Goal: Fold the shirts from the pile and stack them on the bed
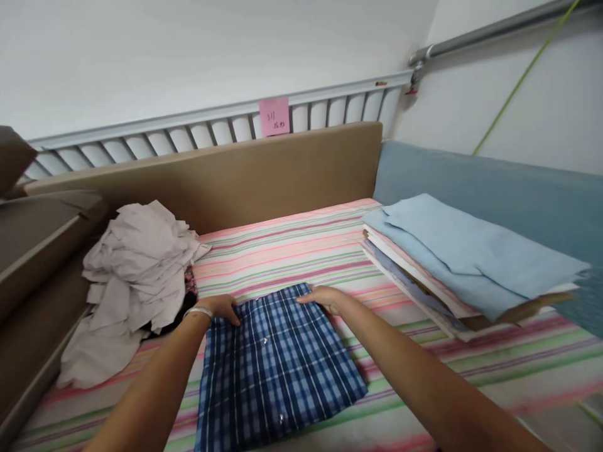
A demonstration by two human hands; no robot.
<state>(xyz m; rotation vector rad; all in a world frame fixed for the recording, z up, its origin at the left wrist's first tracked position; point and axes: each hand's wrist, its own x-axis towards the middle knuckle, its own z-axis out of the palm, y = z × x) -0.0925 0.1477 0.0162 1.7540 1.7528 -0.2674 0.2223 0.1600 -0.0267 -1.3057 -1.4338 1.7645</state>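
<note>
The folded blue checked cloth [285,370] lies at the bottom centre of the frame, between the 2 forearms, its far edge meeting both hands. The left hand [222,307] grips its upper left corner; the right hand [328,299] pinches its upper right corner. Beneath it spreads a striped sheet [282,251].

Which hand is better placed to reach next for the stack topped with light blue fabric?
Likely the right hand: it touches the plaid fabric at its far right corner, toward the stack. The left hand is at the far left corner, farther away.
</note>
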